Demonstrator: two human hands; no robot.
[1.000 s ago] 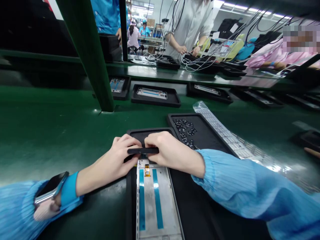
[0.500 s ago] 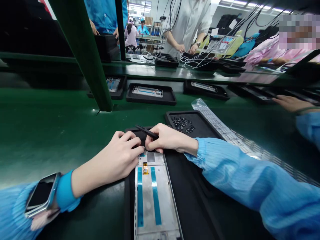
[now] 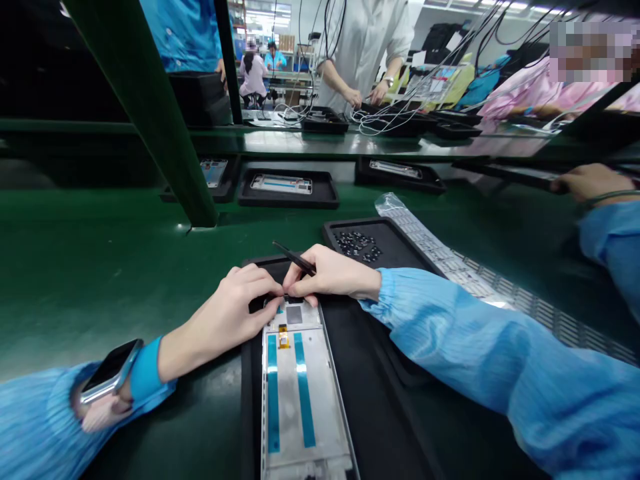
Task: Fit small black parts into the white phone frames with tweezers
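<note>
A silvery phone frame point(image 3: 286, 393) with two blue strips and an orange flex piece lies in a black tray point(image 3: 383, 400). At its top left corner, my left hand point(image 3: 246, 293) is closed, thumb on the frame's edge and index finger at the top. My right hand point(image 3: 330, 272) grips black tweezers point(image 3: 299, 259), which slant up and to the left. Its fingertips press down at the frame's top edge, meeting my left index finger. Whatever small part may sit between the fingertips is hidden.
Behind my right hand, a black tray point(image 3: 389, 233) holds many small black parts. A plastic-wrapped strip of parts point(image 3: 440, 250) runs beside it. Farther back stand trays with phone frames point(image 3: 283, 185). A green post point(image 3: 150, 113) rises at left; a co-worker's hand point(image 3: 595, 181) is at right.
My left index finger has stretched toward my right fingertips at the frame's top. The co-worker's hand at right has raised a tray. The whole view has shifted slightly.
</note>
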